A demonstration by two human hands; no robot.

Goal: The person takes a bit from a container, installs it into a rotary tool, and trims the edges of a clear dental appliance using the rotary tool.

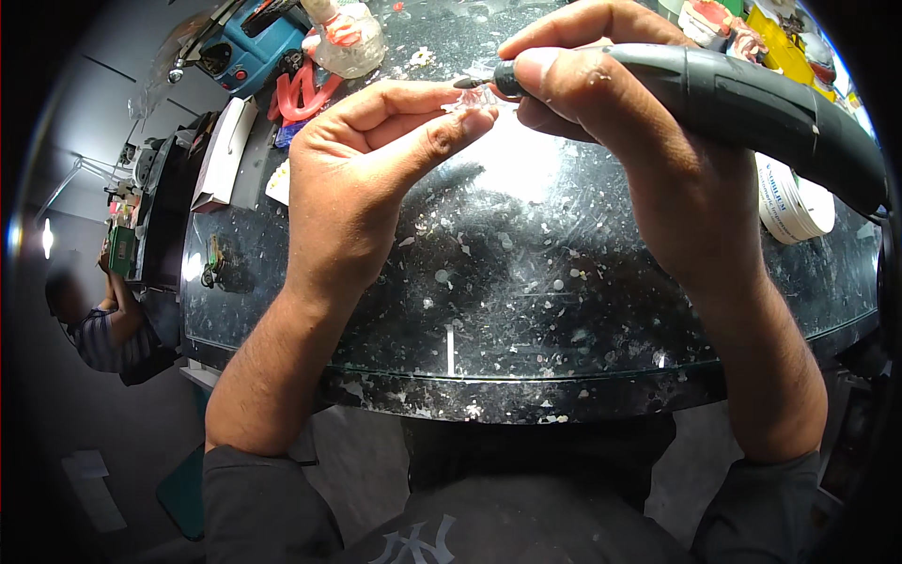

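My left hand pinches a small clear, jagged piece between thumb and fingers above the middle of the bench. My right hand is wrapped round a black handheld rotary tool, its body running off to the right over the hand. The tool's small dark tip lies at the clear piece; I cannot tell whether the two touch.
The speckled dark bench has a curved front edge. At its back are a blue machine, pink horseshoe pieces, a plaster model and a long white box. A white tub stands right. A seated person works at another bench, left.
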